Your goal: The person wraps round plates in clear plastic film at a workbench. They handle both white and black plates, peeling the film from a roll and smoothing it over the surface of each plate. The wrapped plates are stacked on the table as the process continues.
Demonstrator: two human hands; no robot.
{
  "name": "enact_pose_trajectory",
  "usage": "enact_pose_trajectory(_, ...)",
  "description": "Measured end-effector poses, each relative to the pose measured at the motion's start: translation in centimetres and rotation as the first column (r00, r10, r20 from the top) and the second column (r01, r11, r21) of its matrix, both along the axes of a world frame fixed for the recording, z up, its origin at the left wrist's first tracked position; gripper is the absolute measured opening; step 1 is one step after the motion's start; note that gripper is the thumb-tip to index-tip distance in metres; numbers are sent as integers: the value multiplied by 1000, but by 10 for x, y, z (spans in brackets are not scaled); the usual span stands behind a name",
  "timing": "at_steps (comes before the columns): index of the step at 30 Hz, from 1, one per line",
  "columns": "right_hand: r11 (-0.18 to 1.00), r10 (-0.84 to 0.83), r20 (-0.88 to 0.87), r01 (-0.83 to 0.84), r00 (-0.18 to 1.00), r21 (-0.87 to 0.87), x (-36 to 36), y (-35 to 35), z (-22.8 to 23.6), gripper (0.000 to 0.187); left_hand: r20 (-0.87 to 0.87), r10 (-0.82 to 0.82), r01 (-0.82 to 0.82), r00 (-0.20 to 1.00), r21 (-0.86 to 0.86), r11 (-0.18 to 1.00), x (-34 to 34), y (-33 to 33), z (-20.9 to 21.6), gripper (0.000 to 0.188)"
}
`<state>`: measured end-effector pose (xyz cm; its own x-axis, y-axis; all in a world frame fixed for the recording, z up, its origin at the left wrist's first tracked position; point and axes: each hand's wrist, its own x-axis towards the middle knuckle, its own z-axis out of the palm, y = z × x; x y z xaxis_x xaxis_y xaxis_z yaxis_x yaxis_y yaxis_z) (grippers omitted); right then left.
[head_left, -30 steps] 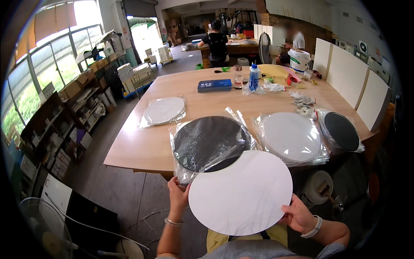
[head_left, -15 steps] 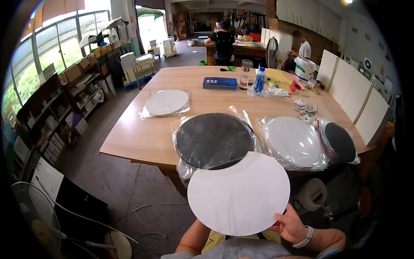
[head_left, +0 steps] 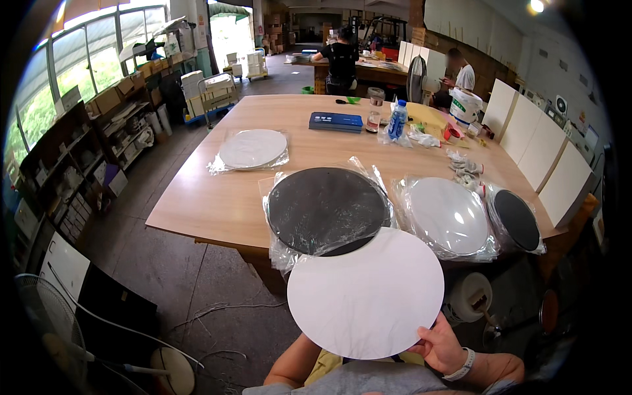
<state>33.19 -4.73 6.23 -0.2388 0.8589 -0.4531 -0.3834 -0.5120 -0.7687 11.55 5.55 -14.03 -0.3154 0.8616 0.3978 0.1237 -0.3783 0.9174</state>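
Note:
I hold a large white round disc [head_left: 365, 293] flat in front of me, just below the near edge of the wooden table [head_left: 210, 197]. My right hand [head_left: 442, 345] grips its lower right rim, thumb on top. My left forearm [head_left: 289, 362] reaches up under the disc, and the hand itself is hidden behind it. Directly beyond the disc lies a black round disc in clear plastic wrap [head_left: 328, 209], overhanging the table edge and partly covered by the white one.
A wrapped white disc [head_left: 449, 214] and a smaller wrapped black disc [head_left: 517, 219] lie to the right, another wrapped white disc [head_left: 252, 148] at far left. A blue box [head_left: 336, 121] and a bottle [head_left: 397, 120] stand further back. A floor fan [head_left: 39, 316] is lower left. People [head_left: 342, 56] work at the far table.
My left hand, seen gripping the disc's left rim a second ago, has slipped out of sight behind it. The disc now covers more of the black disc's near edge.

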Motion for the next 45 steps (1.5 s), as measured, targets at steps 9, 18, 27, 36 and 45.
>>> enact_pose_trajectory(9,991,-79,-59,85,995,104,-50,40,-33,41,-71,-39,42,997,29,999,-4,-11,-11,23)
enact_pose_trajectory(18,979,-37,-160,67,986,190,-92,92,-56,37,-229,65,-71,971,-16,997,-12,6,-3,22)
enact_pose_trajectory(27,952,288,14,-288,957,99,-103,140,-30,24,293,-128,178,947,-148,973,-14,-5,49,20)
enact_pose_trajectory(36,945,322,-182,-328,929,3,-107,155,-43,24,330,-239,300,913,-146,943,-16,-15,41,22)
enact_pose_trajectory(45,-38,-701,608,-870,373,491,-28,220,38,50,-599,173,37,782,322,946,-113,-70,147,34)
